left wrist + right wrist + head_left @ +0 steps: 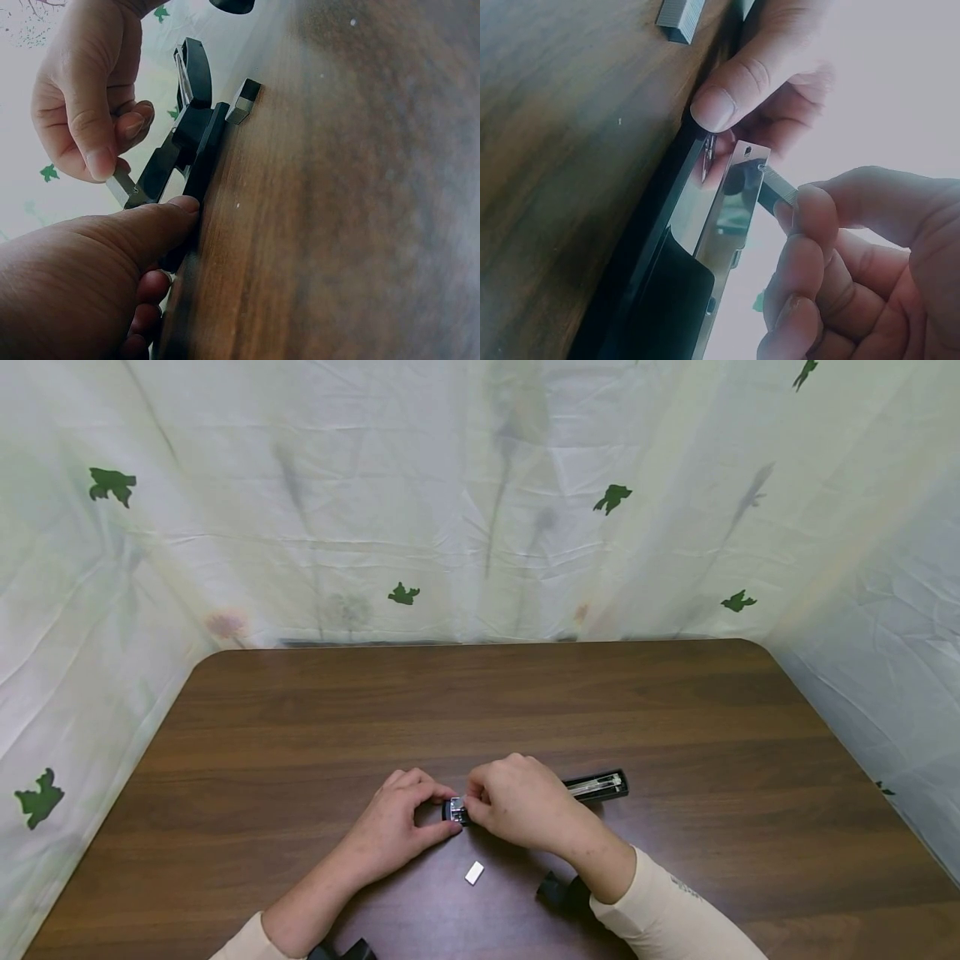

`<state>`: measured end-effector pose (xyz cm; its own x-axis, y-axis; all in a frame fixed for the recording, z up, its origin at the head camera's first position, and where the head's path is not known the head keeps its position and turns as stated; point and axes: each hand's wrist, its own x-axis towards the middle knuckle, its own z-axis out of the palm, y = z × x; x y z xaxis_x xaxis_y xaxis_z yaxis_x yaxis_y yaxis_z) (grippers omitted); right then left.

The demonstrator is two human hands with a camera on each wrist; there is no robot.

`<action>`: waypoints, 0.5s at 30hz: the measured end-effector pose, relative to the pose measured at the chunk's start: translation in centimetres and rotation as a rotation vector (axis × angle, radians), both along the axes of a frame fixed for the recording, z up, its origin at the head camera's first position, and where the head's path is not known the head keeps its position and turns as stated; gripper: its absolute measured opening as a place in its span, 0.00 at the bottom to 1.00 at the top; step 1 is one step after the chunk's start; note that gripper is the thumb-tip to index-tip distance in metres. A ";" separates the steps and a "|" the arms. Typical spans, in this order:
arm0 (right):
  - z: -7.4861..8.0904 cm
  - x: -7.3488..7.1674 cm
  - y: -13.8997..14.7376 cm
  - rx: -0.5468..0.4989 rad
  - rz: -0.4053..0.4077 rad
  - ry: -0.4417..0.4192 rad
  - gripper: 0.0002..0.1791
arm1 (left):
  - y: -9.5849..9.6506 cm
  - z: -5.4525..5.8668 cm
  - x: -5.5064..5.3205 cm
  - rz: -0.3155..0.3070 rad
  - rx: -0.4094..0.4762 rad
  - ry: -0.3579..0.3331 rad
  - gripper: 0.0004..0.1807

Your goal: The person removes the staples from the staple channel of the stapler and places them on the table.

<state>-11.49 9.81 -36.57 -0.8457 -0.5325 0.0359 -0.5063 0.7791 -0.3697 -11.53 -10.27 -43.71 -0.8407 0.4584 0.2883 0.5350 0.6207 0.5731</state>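
A black stapler (600, 786) lies on the table with its top cover swung back, baring the metal magazine (731, 202). My left hand (393, 827) grips the base at the front end, its thumb (169, 217) on the near edge. Between thumb and fingertips, my right hand (525, 802) pinches a short strip of staples (778, 187) against the magazine's front end. How far the strip sits inside the magazine I cannot tell. A second staple strip (474, 872) lies loose on the table, close in front of the stapler.
The brown wooden table (300, 718) has a pale curtain (450, 485) with green leaf shapes behind it and at both sides. Black devices sit by the right wrist (558, 893) and the left wrist (348, 952), low over the table.
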 end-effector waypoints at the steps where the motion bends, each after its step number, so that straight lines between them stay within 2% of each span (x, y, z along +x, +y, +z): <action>1: 0.0 0.0 0.0 -0.001 -0.002 0.002 0.08 | 0.0 0.0 0.0 0.000 -0.001 0.000 0.17; 15: 0.3 0.0 0.1 -0.036 -0.009 0.013 0.08 | 0.0 -0.1 -0.1 -0.003 0.000 -0.008 0.17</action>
<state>-11.46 9.91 -36.25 -0.8498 -0.5230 0.0663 -0.5043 0.7699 -0.3910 -11.62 -10.29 -43.78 -0.8416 0.4606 0.2819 0.5323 0.6192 0.5773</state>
